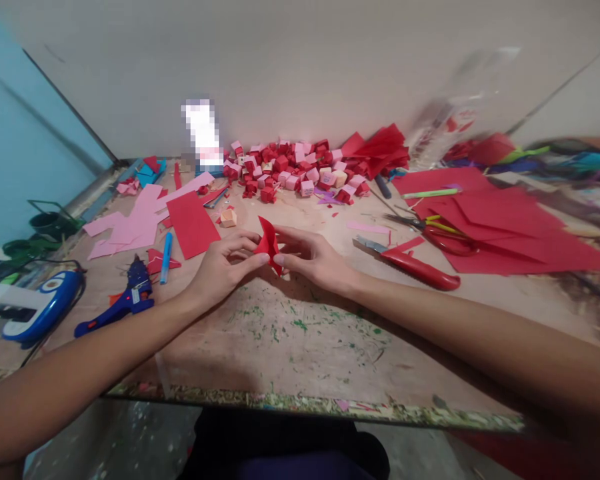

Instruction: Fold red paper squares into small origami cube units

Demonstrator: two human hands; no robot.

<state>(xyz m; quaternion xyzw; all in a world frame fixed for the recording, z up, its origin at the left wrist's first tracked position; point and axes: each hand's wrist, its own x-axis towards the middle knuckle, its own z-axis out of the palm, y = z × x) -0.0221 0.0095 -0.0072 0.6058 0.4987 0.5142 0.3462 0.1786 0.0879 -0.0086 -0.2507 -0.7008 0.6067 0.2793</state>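
Pinching folded red paper (268,241) between left hand (229,263) and right hand (317,260); each grip holds one side.

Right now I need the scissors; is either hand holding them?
No: left hand and right hand hold red paper; the scissors lie apart.

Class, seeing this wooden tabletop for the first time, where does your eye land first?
The heap of small red and pink paper cubes at the back of the wooden tabletop probably stands out first. Nearer, the bare left hand and bare right hand hold a folded red paper piece. A red-handled metal tool lies to their right.
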